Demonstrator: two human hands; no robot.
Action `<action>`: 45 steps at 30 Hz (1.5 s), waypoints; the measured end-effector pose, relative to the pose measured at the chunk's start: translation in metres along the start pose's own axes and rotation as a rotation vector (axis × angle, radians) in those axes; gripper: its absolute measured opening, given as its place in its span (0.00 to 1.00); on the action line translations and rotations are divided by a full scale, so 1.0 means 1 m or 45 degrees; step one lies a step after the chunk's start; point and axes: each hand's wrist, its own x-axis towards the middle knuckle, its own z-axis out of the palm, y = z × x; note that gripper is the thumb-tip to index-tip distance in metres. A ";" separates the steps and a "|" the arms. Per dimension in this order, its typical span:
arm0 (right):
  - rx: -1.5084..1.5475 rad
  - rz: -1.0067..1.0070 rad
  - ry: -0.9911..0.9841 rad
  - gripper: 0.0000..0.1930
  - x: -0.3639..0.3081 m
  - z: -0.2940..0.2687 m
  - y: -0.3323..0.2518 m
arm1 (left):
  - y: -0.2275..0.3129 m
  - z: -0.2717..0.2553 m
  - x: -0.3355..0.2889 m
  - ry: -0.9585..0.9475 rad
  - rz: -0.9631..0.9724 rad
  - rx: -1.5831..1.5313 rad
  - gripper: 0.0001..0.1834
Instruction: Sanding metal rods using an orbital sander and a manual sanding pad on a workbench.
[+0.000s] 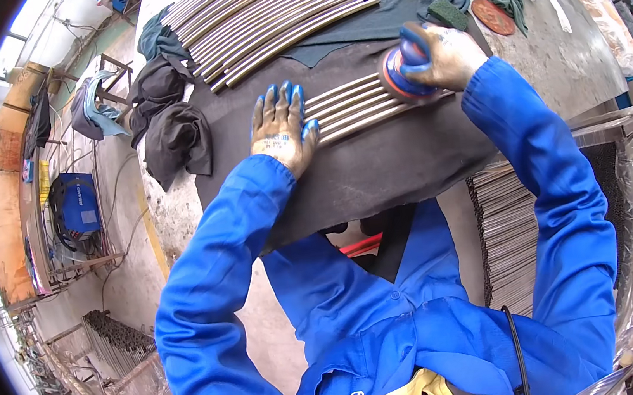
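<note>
Several metal rods (357,106) lie side by side on a black cloth (375,167) spread over the table. My left hand (280,129), in a worn glove with blue fingertips, rests flat on their left end, fingers stretched out. Toward their right end, my right hand (445,54), gloved too, grips a round blue-and-orange disc-shaped tool (400,79) pressed against the rods. The tool's underside is hidden. Beyond my hands, a large bundle of similar rods (265,16) lies on dark green cloth (360,29).
Crumpled dark cloths (177,139) hang at the table's left side. A green pad (448,14) and a reddish-brown disc (493,17) lie at the far right. Stacked rods (505,238) fill a plastic-lined rack below right. A blue machine (77,205) stands on a left shelf.
</note>
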 end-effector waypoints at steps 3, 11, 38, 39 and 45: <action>-0.016 -0.019 -0.007 0.37 -0.008 -0.004 0.005 | 0.001 -0.004 -0.004 0.003 0.011 0.000 0.37; -0.051 0.154 -0.043 0.38 -0.004 -0.015 0.024 | -0.003 0.002 0.000 0.027 0.003 -0.011 0.37; -0.051 -0.209 0.039 0.34 0.022 -0.003 -0.092 | -0.010 0.018 0.017 0.024 -0.160 0.053 0.38; -0.056 -0.198 0.027 0.33 0.020 -0.003 -0.092 | -0.007 0.016 0.016 0.002 -0.158 0.037 0.38; -0.061 -0.126 0.011 0.33 0.049 -0.001 -0.093 | -0.012 0.013 0.034 -0.085 -0.292 0.041 0.37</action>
